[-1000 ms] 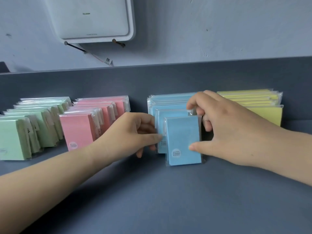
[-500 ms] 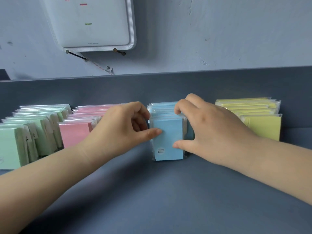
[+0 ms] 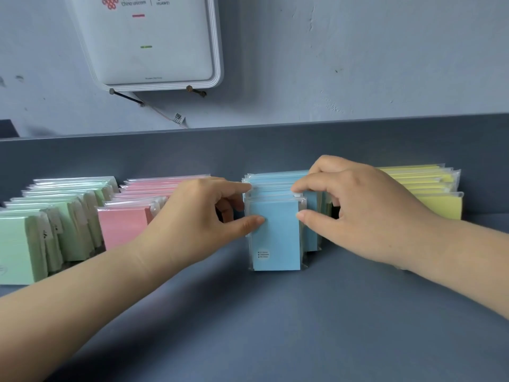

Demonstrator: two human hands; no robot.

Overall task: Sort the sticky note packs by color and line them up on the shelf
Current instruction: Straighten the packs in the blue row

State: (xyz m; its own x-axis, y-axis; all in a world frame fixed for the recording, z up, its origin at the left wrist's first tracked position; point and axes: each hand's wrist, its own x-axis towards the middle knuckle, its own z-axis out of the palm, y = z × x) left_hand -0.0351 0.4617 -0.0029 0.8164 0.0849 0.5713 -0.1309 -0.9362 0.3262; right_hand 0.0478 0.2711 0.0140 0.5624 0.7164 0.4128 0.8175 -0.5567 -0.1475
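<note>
I have both hands on the row of blue packs (image 3: pixel 278 188), which stands on the grey shelf (image 3: pixel 248 326) between the pink packs (image 3: pixel 124 224) on the left and the yellow packs (image 3: pixel 438 199) on the right. My left hand (image 3: pixel 198 216) pinches the row from its left side, thumb on the face of the front blue pack (image 3: pixel 275 235) and forefinger on the top edges behind it. My right hand (image 3: pixel 366 210) grips from the right the same way, thumb at the front pack's right edge and fingers curled over the tops. A second ago the front pack stood nearer to me and off to the right of the row; now it sits pushed back flush against the others, upright and squared. My hands have closed in on either side of it. The green packs (image 3: pixel 49 221) at the far left look unchanged, as do the pink and yellow rows. More of the white box (image 3: pixel 148 42) on the wall shows now.
</note>
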